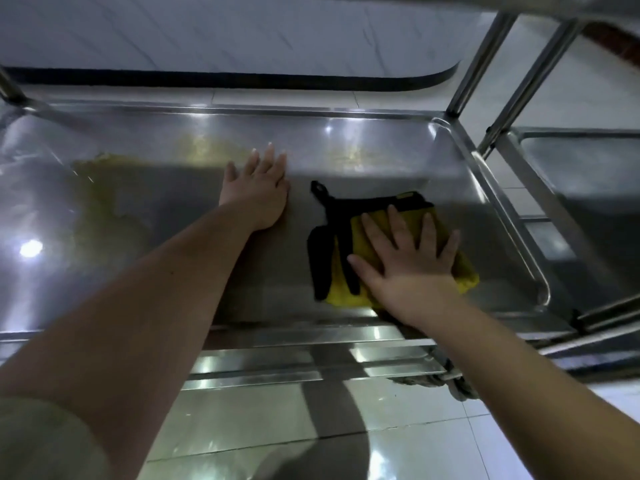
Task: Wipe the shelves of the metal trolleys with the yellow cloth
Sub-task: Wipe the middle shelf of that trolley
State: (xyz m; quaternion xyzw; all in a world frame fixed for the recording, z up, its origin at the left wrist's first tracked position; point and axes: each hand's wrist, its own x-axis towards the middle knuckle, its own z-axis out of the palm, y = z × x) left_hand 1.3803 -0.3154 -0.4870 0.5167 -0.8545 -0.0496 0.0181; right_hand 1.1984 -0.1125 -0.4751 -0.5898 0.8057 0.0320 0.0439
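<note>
Left forearm (145, 306) fills the near foreground, reaching up and forward onto the shelf.

Yellow cloth (341, 271), with black trim and a black hanging loop, lies flat on the right half of the steel shelf (104, 258), close to the front lip and short of the raised right rim. Its long axis runs roughly front to back, tilted slightly rightward at the far end.

Right hand (407, 252) rests directly on top of the cloth, palm down, fingers (424, 233) spread flat and uncurled: pressing, not pinching. Cloth is under this hand, so no reach is needed.

Left hand (258, 194) lies palm down on bare steel just left of the cloth, not touching it, fingers extended together, holding nothing. Judged as a brace.

Yellowish smearing or reflection (104, 202) shows on the shelf's left and rear area, well apart from the cloth; cannot tell which it is.

Judgement: unwiped area lies to the left and rear of the cloth, so the coming stroke likely runs leftward, toward the left hand, which would have to lift clear.

Second trolley shelf (581, 161) stands just beside on the right.
</note>
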